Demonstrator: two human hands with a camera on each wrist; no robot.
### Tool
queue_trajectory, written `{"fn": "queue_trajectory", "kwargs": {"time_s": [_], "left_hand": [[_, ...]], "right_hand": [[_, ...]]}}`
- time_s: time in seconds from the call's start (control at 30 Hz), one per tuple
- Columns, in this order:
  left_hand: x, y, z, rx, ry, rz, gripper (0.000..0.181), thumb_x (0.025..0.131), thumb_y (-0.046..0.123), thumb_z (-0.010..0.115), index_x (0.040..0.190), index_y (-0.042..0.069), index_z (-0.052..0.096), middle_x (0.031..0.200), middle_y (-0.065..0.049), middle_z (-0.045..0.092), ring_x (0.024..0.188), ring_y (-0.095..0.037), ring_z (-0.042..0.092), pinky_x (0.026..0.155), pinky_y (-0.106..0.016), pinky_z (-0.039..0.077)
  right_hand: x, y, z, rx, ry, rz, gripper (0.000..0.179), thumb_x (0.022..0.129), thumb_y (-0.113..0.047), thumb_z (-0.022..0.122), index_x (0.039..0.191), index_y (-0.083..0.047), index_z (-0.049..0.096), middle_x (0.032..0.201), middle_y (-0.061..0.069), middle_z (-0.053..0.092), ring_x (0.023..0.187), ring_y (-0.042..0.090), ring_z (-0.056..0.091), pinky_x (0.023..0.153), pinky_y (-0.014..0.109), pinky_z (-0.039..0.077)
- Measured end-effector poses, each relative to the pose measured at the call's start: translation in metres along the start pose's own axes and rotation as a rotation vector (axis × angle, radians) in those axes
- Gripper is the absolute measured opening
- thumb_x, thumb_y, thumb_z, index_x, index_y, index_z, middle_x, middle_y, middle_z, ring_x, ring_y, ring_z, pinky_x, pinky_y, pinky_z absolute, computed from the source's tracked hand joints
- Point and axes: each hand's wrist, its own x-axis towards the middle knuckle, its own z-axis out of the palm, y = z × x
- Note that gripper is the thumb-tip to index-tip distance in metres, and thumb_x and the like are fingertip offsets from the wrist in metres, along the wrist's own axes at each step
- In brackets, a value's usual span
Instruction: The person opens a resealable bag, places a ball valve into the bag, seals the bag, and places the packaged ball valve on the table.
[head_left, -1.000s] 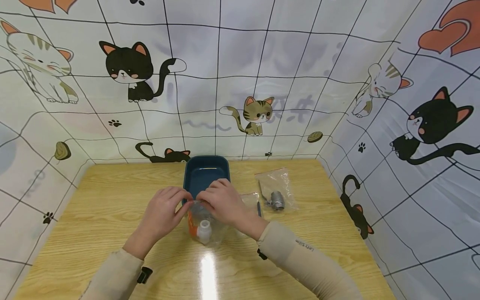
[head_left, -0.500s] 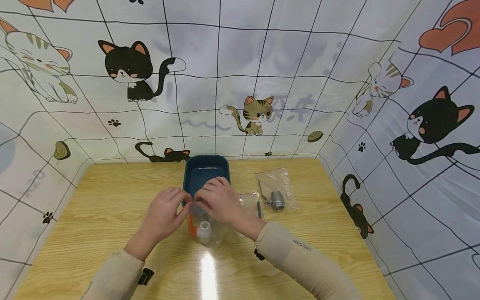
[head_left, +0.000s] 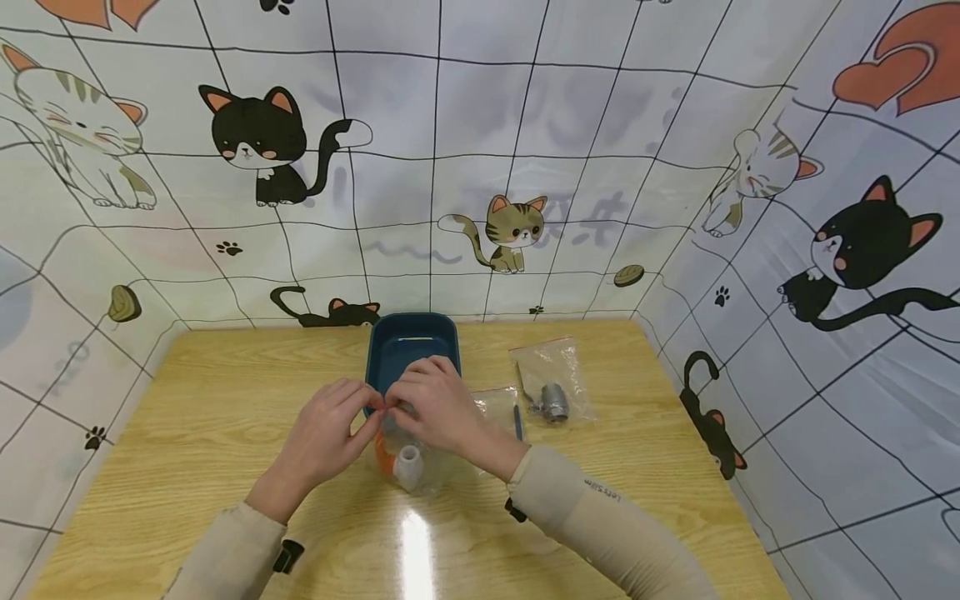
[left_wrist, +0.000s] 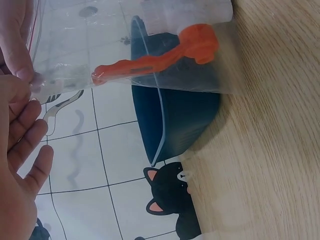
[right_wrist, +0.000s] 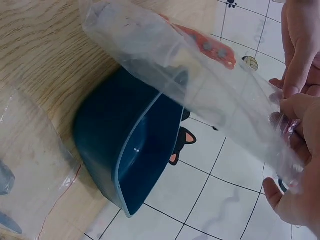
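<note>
A clear zip bag (right_wrist: 215,107) hangs from both hands at its top edge and slants down to the table. Inside it are a white plastic piece (head_left: 408,467) with a round open neck and an orange handle (left_wrist: 150,63). My left hand (head_left: 326,429) pinches the bag's top edge between thumb and fingertips. Right beside it, my right hand (head_left: 441,408) pinches the same edge, and the two hands' fingertips meet there. In the right wrist view, crumpled plastic runs between the right thumb and fingers.
Behind the bag stands a dark blue plastic tray (head_left: 378,333). To the right lies a zip bag (head_left: 551,354) with a grey metal cylindrical part (head_left: 555,402). Another clear bag (head_left: 495,402) with a thin dark piece lies partly under the right arm. Cat-printed curtains surround the wooden table (head_left: 247,358).
My right hand has shifted slightly left, drawing its fingertips close against the left hand's at the bag's top edge. The left hand has stayed nearly in place.
</note>
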Motion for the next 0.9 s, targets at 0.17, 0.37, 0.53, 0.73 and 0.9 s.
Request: {"fn": "queue_trajectory", "kwargs": {"time_s": [0.17, 0.37, 0.53, 0.73, 0.9], "left_hand": [[-0.0003, -0.0004, 0.0009, 0.001, 0.015, -0.003, 0.008, 0.081, 0.013, 0.072, 0.086, 0.014, 0.066, 0.083, 0.004, 0.064, 0.078, -0.011, 0.058, 0.071, -0.035, 0.050], [-0.0005, -0.0011, 0.0015, 0.002, 0.014, -0.015, 0.007, 0.082, 0.013, 0.070, 0.086, 0.015, 0.065, 0.082, 0.005, 0.064, 0.078, -0.011, 0.057, 0.070, -0.034, 0.049], [0.0005, 0.0008, -0.0009, -0.030, -0.054, -0.033, 0.009, 0.085, 0.018, 0.072, 0.090, 0.017, 0.065, 0.088, 0.006, 0.065, 0.087, -0.013, 0.060, 0.078, -0.037, 0.050], [0.0013, 0.0019, 0.0018, -0.041, -0.003, -0.015, 0.012, 0.081, 0.014, 0.075, 0.086, 0.016, 0.065, 0.084, 0.007, 0.065, 0.083, -0.012, 0.059, 0.075, -0.036, 0.050], [0.0002, 0.0015, 0.0029, -0.036, 0.016, -0.024, 0.010, 0.080, 0.013, 0.073, 0.084, 0.016, 0.064, 0.080, 0.007, 0.064, 0.080, -0.011, 0.058, 0.072, -0.035, 0.050]], "right_hand": [[-0.0018, 0.0002, 0.0029, -0.065, 0.008, -0.006, 0.009, 0.095, -0.034, 0.062, 0.091, -0.030, 0.068, 0.093, -0.017, 0.070, 0.107, 0.009, 0.059, 0.099, 0.033, 0.041], [-0.0026, 0.0014, 0.0039, -0.077, 0.026, -0.016, 0.009, 0.095, -0.032, 0.062, 0.090, -0.029, 0.069, 0.093, -0.016, 0.070, 0.108, 0.010, 0.059, 0.100, 0.033, 0.040], [-0.0023, 0.0023, 0.0025, -0.068, 0.019, -0.031, 0.010, 0.095, -0.033, 0.062, 0.092, -0.029, 0.071, 0.095, -0.015, 0.071, 0.110, 0.009, 0.059, 0.101, 0.034, 0.039], [-0.0036, 0.0024, 0.0016, -0.099, 0.013, -0.037, 0.011, 0.096, -0.034, 0.061, 0.091, -0.028, 0.069, 0.095, -0.015, 0.071, 0.108, 0.010, 0.059, 0.101, 0.034, 0.040], [-0.0044, 0.0015, 0.0007, -0.108, -0.001, -0.022, 0.011, 0.095, -0.033, 0.061, 0.088, -0.027, 0.068, 0.092, -0.014, 0.071, 0.108, 0.011, 0.060, 0.101, 0.034, 0.040]]}}
